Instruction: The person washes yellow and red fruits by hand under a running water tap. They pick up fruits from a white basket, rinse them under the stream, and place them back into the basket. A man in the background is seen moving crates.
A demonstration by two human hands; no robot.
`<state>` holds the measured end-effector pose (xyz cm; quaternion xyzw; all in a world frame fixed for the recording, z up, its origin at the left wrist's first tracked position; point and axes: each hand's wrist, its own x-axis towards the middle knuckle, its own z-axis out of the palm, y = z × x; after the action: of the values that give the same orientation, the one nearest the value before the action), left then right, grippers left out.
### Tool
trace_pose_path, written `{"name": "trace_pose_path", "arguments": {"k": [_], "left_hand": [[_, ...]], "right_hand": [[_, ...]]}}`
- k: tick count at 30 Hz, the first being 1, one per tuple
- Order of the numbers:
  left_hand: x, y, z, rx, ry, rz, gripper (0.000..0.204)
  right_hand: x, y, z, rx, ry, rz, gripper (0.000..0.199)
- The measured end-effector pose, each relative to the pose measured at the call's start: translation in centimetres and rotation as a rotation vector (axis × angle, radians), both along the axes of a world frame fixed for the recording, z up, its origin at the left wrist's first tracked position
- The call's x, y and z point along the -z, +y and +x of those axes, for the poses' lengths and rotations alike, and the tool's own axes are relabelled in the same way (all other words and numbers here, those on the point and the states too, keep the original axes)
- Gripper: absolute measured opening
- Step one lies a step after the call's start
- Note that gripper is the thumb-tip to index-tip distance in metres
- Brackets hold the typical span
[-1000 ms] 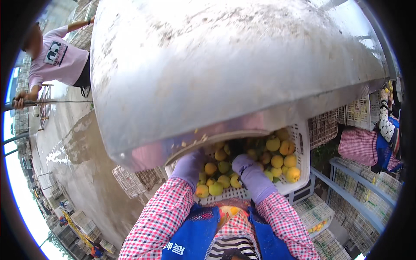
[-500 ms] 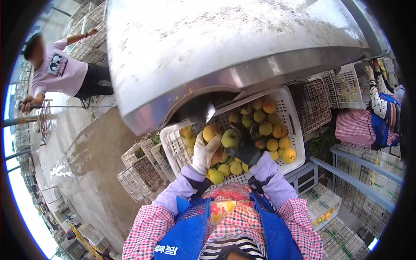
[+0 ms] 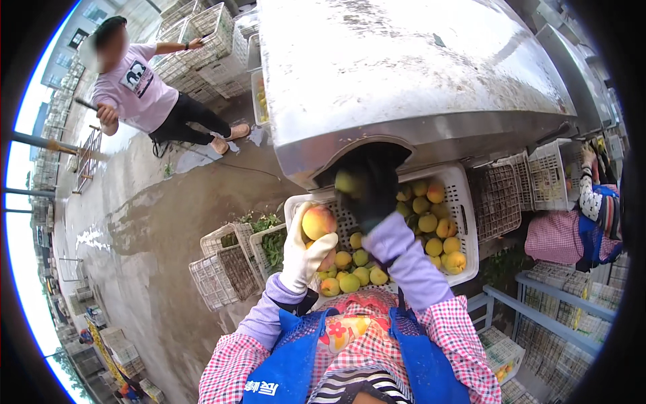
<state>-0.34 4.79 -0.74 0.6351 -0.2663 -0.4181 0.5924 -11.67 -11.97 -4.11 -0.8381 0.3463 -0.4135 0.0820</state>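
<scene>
My left hand (image 3: 300, 258), in a white glove, is closed around a yellow-red peach (image 3: 319, 221) over the left part of a white plastic crate (image 3: 466, 217). My right hand (image 3: 374, 198), in a black glove, reaches up to the dark arched opening (image 3: 328, 176) in the metal housing. A greenish peach (image 3: 349, 183), slightly blurred, is held in its fingers at that opening. Several yellow, green and reddish peaches (image 3: 428, 223) lie in the crate below both hands. The black glove hides part of the opening and of the crate.
The big metal housing (image 3: 417, 74) overhangs the crate's far side. White crates (image 3: 232, 276) stand on the wet floor at left. A blue rail (image 3: 568, 306) runs at right. One person in a pink shirt (image 3: 145, 84) stands far left; another person (image 3: 595, 212) works at right.
My right hand has moved up and away from the crate to the opening with the greenish peach. My left hand still holds a peach. The view has shifted, showing more of the person at left.
</scene>
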Motion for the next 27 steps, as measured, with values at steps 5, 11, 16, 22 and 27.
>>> {"name": "trace_pose_path", "arguments": {"k": [5, 11, 16, 22, 27], "left_hand": [[0.2, 0.2, 0.3, 0.067, 0.287, -0.103, 0.082], [-1.2, 0.2, -0.3, 0.140, 0.122, -0.123, 0.083], [-3.3, -2.1, -1.9, 0.269, -0.848, -0.296, 0.080], [-3.5, -3.0, -2.9, 0.132, -0.721, -0.129, 0.073], [0.6, -0.9, -0.9, 0.216, -0.929, -0.094, 0.064]], "right_hand": [[-0.8, -4.3, 2.6, -0.147, 0.219, 0.565, 0.075], [-5.4, 1.9, -3.1, -0.193, -0.242, 0.677, 0.076], [-5.3, 6.8, -5.2, -0.365, -0.205, 0.844, 0.085], [-4.8, 5.2, -4.0, -0.026, -0.084, 0.159, 0.086], [1.5, 0.3, 0.2, 0.011, 0.037, 0.219, 0.084]]}}
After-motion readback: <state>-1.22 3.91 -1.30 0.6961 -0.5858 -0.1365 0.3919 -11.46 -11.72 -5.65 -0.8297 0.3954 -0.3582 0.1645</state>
